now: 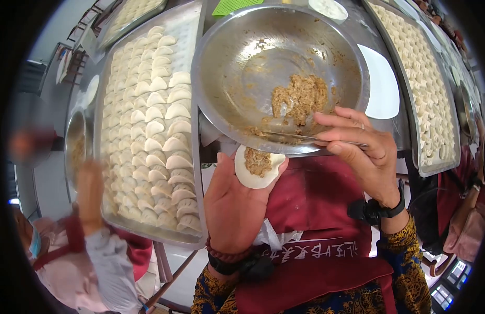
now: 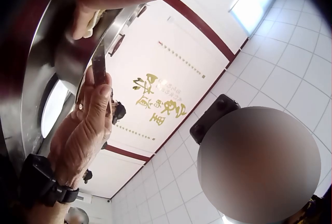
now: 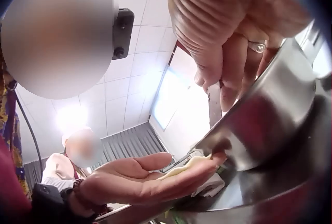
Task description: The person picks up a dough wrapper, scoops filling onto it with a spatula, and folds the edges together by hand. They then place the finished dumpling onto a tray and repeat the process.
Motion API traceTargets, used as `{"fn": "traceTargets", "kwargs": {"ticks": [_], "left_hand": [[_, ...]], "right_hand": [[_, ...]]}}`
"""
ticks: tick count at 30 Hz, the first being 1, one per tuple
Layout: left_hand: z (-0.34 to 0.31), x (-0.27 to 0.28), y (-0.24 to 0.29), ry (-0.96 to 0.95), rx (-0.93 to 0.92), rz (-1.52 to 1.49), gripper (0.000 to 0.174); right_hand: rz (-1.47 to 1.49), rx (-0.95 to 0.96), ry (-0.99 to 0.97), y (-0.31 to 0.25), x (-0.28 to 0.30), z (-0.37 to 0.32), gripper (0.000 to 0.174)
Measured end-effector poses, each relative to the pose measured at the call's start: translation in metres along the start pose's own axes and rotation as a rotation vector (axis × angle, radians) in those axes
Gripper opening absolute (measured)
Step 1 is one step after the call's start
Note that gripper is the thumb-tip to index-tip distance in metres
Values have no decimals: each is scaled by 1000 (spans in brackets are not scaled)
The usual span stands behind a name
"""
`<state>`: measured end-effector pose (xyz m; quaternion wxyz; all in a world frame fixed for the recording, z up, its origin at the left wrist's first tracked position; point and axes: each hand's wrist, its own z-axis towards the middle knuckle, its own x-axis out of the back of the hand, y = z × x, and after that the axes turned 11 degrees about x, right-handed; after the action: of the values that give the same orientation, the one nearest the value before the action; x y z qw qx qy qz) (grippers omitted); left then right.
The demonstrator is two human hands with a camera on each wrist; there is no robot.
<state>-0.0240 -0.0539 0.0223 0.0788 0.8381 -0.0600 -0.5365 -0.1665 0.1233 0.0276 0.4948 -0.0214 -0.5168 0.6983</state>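
Note:
On the upturned left hand lies a round dough wrapper with a mound of brown filling on it. The left palm is flat, fingers under the wrapper beside the bowl's near rim. The right hand pinches a thin metal spatula between thumb and fingers; its tip lies at the filling in the steel bowl. A larger lump of filling sits in the bowl. The right wrist view shows the wrapper on the left hand, below the right hand.
A metal tray with rows of folded dumplings stands left of the bowl, another tray at the right. A white plate is by the bowl's right side, a small white dish behind. Another person's blurred hand is at the left.

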Motion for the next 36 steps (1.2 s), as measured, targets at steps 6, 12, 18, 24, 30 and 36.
{"fn": "traceTargets", "kwargs": {"ticks": [6,12,18,24,30,36], "left_hand": [[-4,0,-2,3,-20,-17,52],[-14,8,-4,-59,-18,14,59],[-21,8,-5,-28,-22,24,50],[-23,13,-7,-27,-15,19,47],[-24,12,-9,17,-17,92,54],[-18,28,-7,-105,-201,626,48]], "right_hand": [[175,-125,149,-15,1,-16,14],[-56,70,27,-30,-5,-40,17],[-414,306,-98,-52,-11,-52,19],[-410,300,-90,-62,2,-57,20],[-354,287,-83,-59,-15,-52,12],[-333,225,-185,-61,21,-52,13]]}}
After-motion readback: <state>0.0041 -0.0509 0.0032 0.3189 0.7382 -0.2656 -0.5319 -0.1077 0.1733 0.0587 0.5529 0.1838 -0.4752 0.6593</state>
